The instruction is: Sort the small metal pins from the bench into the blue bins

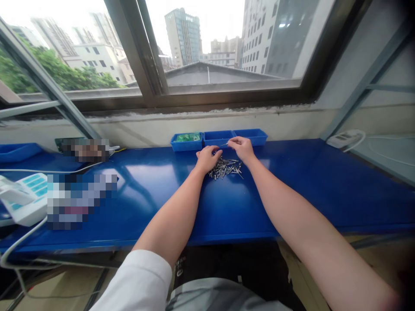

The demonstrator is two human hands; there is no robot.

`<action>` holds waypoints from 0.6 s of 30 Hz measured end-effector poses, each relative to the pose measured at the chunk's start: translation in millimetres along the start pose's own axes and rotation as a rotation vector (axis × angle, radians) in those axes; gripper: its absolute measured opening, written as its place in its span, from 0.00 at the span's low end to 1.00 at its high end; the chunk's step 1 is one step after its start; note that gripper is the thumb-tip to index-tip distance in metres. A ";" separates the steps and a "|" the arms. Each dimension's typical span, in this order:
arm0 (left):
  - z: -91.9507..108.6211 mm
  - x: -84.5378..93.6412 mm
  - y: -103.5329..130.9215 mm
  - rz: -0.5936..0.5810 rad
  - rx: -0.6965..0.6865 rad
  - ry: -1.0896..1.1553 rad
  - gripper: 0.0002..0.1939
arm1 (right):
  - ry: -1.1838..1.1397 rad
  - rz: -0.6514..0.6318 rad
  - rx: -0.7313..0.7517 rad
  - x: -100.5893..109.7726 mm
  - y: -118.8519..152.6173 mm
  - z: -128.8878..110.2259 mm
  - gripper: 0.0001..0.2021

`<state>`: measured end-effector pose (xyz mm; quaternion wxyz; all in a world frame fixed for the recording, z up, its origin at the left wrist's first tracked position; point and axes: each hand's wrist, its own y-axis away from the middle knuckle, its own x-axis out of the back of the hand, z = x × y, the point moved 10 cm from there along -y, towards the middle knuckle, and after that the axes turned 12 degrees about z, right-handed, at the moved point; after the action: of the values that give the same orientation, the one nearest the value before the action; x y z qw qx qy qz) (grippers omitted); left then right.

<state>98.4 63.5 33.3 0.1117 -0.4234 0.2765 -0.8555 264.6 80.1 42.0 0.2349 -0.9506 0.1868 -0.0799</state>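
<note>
A loose pile of slim metal pins [224, 169], like rivets or screws, lies on the blue table below my hands. My left hand [206, 160] rests at the pile's upper left edge, palm down, with its fingers bent and the thumb apart from the index finger. Just right of it, above the pile, my right hand [243, 149] pinches one thin metal pin [224, 144] between thumb and index finger. The pin points left toward my left hand. Too small to make out is the exact kind of these pins.
Behind my hands stand three blue bins: the left bin [187, 146] holds green packets, beside a middle bin [218, 134] and a right bin [256, 137]. A white device [30, 196] with cables is on the left. A white power strip [345, 138] lies far right, near the wall.
</note>
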 end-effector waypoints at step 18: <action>-10.9 -10.1 0.1 -0.093 0.060 -0.082 0.15 | 0.740 0.082 -0.033 29.3 -13.8 31.4 0.41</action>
<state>96.0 71.8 21.2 0.0956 -0.4667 0.2260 -0.8497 303.3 93.0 22.9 0.1390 -0.8527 0.2984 -0.4057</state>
